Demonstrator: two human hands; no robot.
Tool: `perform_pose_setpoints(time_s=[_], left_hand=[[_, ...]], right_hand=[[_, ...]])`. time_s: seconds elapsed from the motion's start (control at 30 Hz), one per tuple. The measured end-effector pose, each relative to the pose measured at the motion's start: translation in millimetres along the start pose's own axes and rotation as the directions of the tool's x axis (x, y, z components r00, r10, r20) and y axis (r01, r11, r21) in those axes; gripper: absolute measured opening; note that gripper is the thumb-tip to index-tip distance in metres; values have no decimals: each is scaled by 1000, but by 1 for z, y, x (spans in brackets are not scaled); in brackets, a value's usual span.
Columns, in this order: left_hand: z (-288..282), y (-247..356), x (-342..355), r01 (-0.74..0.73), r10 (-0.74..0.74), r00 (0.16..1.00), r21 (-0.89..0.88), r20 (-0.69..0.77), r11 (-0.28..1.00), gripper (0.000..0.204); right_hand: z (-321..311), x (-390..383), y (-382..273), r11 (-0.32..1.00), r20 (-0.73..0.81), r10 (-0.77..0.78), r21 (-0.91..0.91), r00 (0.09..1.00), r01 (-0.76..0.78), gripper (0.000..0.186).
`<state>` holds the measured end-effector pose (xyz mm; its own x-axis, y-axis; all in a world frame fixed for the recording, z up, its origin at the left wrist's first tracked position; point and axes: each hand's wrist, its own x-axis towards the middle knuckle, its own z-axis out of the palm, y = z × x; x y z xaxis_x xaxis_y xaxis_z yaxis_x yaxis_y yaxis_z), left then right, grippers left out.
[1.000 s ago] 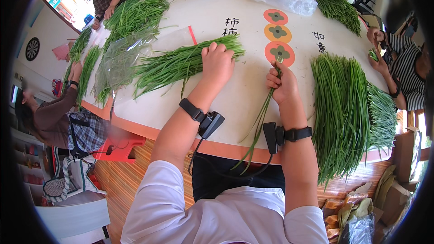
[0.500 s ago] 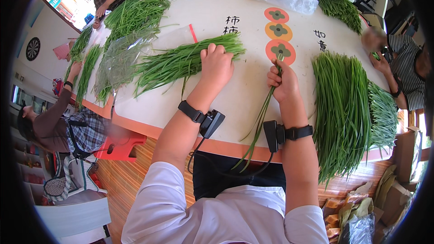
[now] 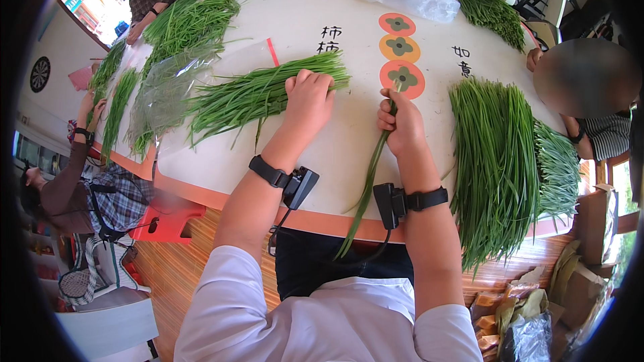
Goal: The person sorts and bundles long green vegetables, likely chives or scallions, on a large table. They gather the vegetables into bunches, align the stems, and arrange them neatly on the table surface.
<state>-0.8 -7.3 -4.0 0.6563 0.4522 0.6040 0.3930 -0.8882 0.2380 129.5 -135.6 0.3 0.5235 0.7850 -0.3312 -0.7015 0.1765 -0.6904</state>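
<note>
My left hand (image 3: 307, 102) rests on the right part of a loose pile of garlic chives (image 3: 245, 94), its fingers curled and closed on some stalks. The fingertips are partly hidden by the hand itself. In my right hand (image 3: 404, 124) a thin bunch of garlic chives (image 3: 365, 194) is gripped near its pale cut ends, which stick up above the thumb. The leaves hang down past the table's near edge. To the right of that hand lies a thick, evenly laid stack of garlic chives (image 3: 493, 167), its leaf tips drooping over the edge.
A clear plastic bag (image 3: 164, 97) lies left of the loose pile, with more chives (image 3: 191, 23) beyond. Another bag (image 3: 412, 0) is at the far side of the white table (image 3: 295, 17). Bundled greens (image 3: 557, 167) lie far right. Co-workers sit around the table; cardboard boxes (image 3: 597, 221) stand lower right.
The whole view has shifted slightly, moving the table leftward. The bunch in my right hand looks thicker and its leaves more gathered. My left hand stays on the loose pile.
</note>
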Motion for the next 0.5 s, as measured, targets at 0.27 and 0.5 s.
perform_pose_setpoints(time_s=[0.27,0.5], left_hand=[[-7,32,-5,148,-195,981,-594,-16,791,15],[-4,40,-9,312,-270,946,-739,182,597,12]], right_hand=[[28,-17,29,988,109,-84,-118,990,97,19],[30,-22,31,991,121,-132,25,984,130,20]])
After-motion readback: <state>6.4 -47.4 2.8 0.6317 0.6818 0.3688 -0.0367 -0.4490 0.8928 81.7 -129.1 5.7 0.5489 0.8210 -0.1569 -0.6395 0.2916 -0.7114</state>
